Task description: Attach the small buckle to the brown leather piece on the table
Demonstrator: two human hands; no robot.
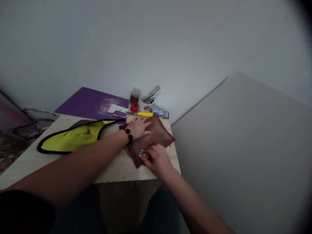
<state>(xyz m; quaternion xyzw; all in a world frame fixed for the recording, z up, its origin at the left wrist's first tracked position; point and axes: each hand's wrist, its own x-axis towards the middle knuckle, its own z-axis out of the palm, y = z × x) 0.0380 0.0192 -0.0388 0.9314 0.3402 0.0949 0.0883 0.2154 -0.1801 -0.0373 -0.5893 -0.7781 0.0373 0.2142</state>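
A brown leather sheet (156, 134) lies at an angle on the pale wooden table, its right corner near the table's right side. My left hand (138, 126) rests flat on its upper left part, fingers spread, with a beaded bracelet at the wrist. Near the sheet's lower edge, my right hand (158, 159) pinches a small pale tool (141, 153) with a squarish end, which is against or just over the leather. My fingers hide the rest of that tool. A bit of something reddish shows under the sheet's left edge.
Left of the leather lies a yellow cloth (73, 139) with black trim. Behind are a purple board (85, 100), a yellow-handled knife (145, 114), a white mug (144, 104) of tools, a brown jar (135, 96) and a red container (134, 107). A grey panel (243, 146) stands at the right.
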